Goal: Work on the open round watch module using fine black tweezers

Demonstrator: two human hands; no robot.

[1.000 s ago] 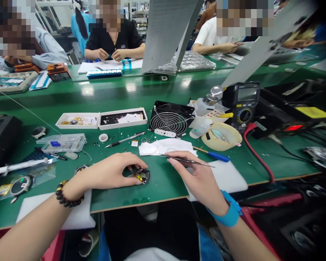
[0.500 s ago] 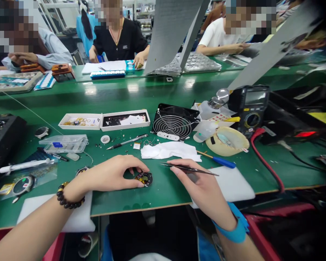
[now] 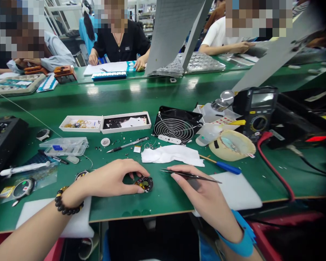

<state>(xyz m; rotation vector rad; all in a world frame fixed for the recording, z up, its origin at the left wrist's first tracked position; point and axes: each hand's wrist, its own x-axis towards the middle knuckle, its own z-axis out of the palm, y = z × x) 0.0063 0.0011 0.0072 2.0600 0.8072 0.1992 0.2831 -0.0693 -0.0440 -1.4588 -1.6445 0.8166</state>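
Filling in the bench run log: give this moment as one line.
left hand: fingers steady small round black watch module on green mat | right hand: grip holds thin metal tweezers, tips beside module

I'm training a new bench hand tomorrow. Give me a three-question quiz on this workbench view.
1. True or false: the right hand holds tweezers.
2. What does the left hand steady on the green mat?
A. pen
B. round watch module
C. fan
3. Which lies nearer the white cloth: the fan or the clear plastic box?

Key: 1 true; 2 B, the round watch module; 3 the fan.
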